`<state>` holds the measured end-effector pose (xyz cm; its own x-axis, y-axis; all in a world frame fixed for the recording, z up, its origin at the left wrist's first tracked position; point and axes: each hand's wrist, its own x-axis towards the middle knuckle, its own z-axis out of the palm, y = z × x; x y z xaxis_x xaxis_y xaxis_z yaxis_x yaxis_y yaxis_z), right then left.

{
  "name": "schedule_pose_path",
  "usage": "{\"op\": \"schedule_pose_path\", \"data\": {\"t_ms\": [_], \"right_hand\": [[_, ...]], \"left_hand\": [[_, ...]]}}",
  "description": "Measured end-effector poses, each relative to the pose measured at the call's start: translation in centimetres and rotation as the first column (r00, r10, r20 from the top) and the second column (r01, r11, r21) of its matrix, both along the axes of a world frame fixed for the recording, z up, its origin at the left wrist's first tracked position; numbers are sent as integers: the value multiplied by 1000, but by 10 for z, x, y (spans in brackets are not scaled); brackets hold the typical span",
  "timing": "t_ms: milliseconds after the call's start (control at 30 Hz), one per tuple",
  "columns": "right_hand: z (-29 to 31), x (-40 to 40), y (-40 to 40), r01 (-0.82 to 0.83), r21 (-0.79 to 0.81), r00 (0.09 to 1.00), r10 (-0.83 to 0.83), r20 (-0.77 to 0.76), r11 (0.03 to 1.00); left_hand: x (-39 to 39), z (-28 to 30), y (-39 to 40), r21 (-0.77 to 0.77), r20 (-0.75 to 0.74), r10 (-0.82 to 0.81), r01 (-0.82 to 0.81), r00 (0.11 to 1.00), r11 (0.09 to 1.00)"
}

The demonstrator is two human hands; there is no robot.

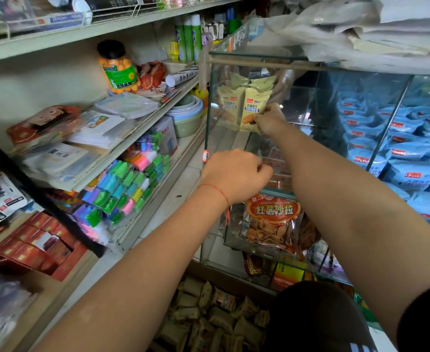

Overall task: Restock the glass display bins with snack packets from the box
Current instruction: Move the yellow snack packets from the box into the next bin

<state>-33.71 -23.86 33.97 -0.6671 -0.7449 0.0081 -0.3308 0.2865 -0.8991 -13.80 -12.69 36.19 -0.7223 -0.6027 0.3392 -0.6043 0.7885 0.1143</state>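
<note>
A slanted shelf [143, 120] at nine o'clock carries an orange jar [117, 67], packets, and green bowls [187, 115].
</note>
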Motion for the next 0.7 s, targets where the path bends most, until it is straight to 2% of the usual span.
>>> {"op": "schedule_pose_path", "data": {"t_ms": [300, 500, 700], "right_hand": [[-2, -1, -2, 35, 32, 995, -32, -93, 999], [-2, -5, -3, 118, 50, 989, -113, -92, 992], [1, -3, 0, 124, 109, 985, -110, -132, 986]], "left_hand": [[-1, -1, 0, -14, -8, 1, -1, 1000, 1000], [-1, -3, -2, -12, -20, 4, -5, 1000, 1000], [-1, -5, -2, -6, -7, -4, 4, 1000, 1000]]}}
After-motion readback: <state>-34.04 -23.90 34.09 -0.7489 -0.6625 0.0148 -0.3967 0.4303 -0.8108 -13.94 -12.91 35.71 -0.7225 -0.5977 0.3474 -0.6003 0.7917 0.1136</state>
